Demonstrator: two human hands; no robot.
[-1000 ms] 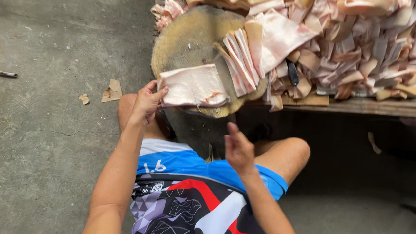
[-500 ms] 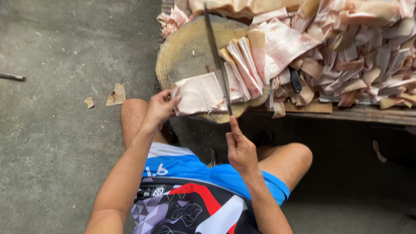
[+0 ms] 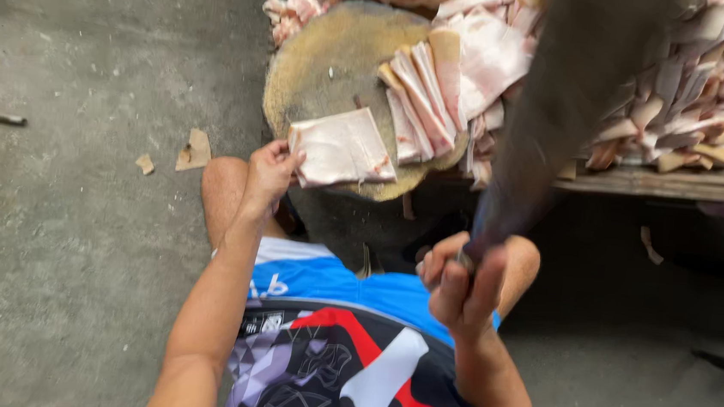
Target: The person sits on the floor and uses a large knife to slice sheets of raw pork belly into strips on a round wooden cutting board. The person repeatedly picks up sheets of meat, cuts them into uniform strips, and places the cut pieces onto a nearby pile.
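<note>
My right hand (image 3: 459, 284) is nearest me, raised in front of my lap, fingers wrapped tight around the handle of a big knife (image 3: 558, 116). Its blade sweeps up and away, blurred into a dark smear, so its edge is hard to make out. Farther out, my left hand (image 3: 270, 170) reaches forward on a straight arm and pinches the near corner of a pale slab of meat (image 3: 340, 148). The slab lies flat on the round chopping block (image 3: 321, 62). Beyond it, strips of meat (image 3: 427, 92) lean in a pile, running off the top edge.
</note>
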